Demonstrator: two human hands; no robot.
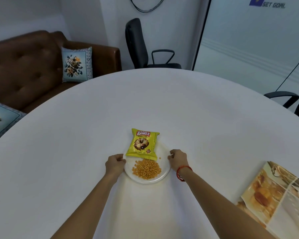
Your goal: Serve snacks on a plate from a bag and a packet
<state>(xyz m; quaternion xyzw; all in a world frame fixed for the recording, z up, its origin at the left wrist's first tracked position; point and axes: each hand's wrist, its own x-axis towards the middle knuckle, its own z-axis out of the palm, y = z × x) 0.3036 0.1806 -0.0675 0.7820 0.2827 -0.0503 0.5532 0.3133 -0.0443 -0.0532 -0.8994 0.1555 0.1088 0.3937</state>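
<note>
A white plate (163, 171) rests on the white table a little in front of me. A heap of small orange snack balls (146, 169) fills its near half, with one stray ball (160, 158) beside it. A yellow donut cake packet (142, 144) lies sealed across the plate's far rim, partly on the table. My left hand (115, 163) grips the plate's left edge. My right hand (178, 159), with a red thread at the wrist, grips the plate's right edge.
A large printed snack bag (276, 197) lies flat at the table's right near edge. Black office chairs (145, 47) stand beyond the table (197, 107) and at the right. A brown sofa (29, 66) with floral cushions is at the left.
</note>
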